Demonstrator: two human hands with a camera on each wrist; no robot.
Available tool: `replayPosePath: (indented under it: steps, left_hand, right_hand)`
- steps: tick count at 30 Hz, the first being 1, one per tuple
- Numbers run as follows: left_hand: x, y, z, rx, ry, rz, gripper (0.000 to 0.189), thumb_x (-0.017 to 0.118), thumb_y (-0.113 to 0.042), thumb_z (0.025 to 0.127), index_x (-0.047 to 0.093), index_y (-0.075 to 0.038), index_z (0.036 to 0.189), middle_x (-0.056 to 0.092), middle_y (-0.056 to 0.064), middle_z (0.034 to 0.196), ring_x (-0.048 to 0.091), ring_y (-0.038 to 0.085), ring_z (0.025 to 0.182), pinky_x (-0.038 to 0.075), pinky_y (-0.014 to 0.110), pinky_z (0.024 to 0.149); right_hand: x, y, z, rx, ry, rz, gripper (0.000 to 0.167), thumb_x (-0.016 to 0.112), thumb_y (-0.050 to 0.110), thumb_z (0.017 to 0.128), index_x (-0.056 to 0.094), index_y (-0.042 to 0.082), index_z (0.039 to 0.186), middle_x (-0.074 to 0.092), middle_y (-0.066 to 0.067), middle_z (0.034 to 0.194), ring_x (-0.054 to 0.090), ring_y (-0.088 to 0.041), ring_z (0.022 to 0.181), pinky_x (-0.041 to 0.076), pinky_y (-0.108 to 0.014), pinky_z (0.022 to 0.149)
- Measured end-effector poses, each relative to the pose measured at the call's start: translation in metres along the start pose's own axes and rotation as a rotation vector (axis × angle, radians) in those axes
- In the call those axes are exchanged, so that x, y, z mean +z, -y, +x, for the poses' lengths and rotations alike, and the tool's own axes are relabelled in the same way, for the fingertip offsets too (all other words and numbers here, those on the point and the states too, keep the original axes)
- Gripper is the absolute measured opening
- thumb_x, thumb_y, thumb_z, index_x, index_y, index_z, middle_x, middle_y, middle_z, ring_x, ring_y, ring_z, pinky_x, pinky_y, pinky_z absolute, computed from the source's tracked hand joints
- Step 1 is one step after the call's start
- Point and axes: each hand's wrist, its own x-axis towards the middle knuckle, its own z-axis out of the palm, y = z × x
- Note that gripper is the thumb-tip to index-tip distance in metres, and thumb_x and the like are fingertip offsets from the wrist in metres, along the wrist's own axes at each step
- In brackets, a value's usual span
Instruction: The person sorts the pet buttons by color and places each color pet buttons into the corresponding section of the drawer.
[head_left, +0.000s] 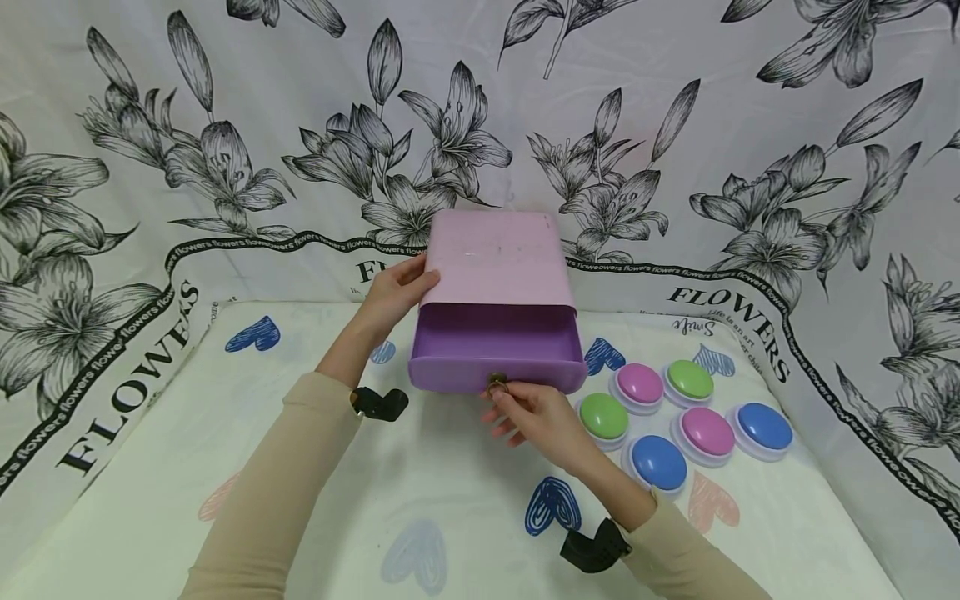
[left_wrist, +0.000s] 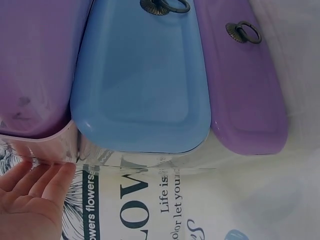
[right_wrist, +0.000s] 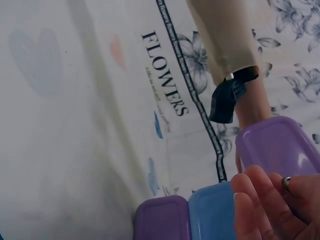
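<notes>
A small pink drawer cabinet (head_left: 498, 254) stands at the middle of the bed-like cloth. Its top purple drawer (head_left: 465, 375) is pulled out, and the purple inside shows. Below that drawer, the left wrist view has a blue drawer (left_wrist: 142, 80) and another purple drawer (left_wrist: 245, 85), both closed, with bronze ring pulls. My left hand (head_left: 393, 292) presses straight fingers (left_wrist: 57, 182) against the cabinet's left side near the top. With thumb and forefinger, my right hand (head_left: 543, 421) pinches the ring pull (head_left: 497, 385) of the top drawer; its other fingers are loosely bent.
Several round push-button domes, such as a green one (head_left: 603, 416), a pink one (head_left: 640, 383) and a blue one (head_left: 658, 462), sit right of the cabinet. A flower-print cloth (head_left: 322, 75) hangs behind. White heart-print cloth (head_left: 360, 517) covers the surface.
</notes>
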Motion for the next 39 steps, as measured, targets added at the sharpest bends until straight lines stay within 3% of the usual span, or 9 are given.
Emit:
replayPosePath:
  steps: [21, 29, 39]
  left_hand:
    - [-0.002, 0.003, 0.003, 0.017, 0.010, -0.008, 0.063, 0.060, -0.034, 0.089, 0.034, -0.015, 0.143, 0.039, 0.006, 0.144, 0.042, 0.017, 0.128, 0.039, 0.034, 0.104]
    - [-0.001, 0.001, 0.002, 0.010, 0.003, -0.005, 0.063, 0.060, -0.033, 0.089, 0.034, -0.014, 0.143, 0.039, 0.006, 0.144, 0.042, 0.017, 0.128, 0.039, 0.034, 0.104]
    - [-0.001, 0.000, 0.002, 0.011, 0.018, -0.010, 0.062, 0.059, -0.032, 0.090, 0.033, -0.014, 0.143, 0.039, 0.006, 0.144, 0.042, 0.017, 0.128, 0.039, 0.034, 0.104]
  right_hand:
    - [0.007, -0.008, -0.025, 0.010, 0.054, -0.015, 0.029, 0.049, 0.026, 0.097, 0.064, 0.005, 0.110, 0.069, -0.012, 0.091, 0.067, -0.016, 0.072, 0.057, -0.028, 0.059]
    - [0.010, -0.010, -0.032, -0.006, 0.061, -0.007, 0.028, 0.048, 0.020, 0.097, 0.063, 0.001, 0.111, 0.069, -0.014, 0.090, 0.068, -0.028, 0.075, 0.057, -0.030, 0.058]
    - [0.013, -0.009, -0.040, -0.030, 0.066, -0.020, 0.032, 0.048, 0.030, 0.096, 0.064, 0.006, 0.112, 0.070, -0.008, 0.088, 0.068, -0.020, 0.072, 0.057, -0.029, 0.057]
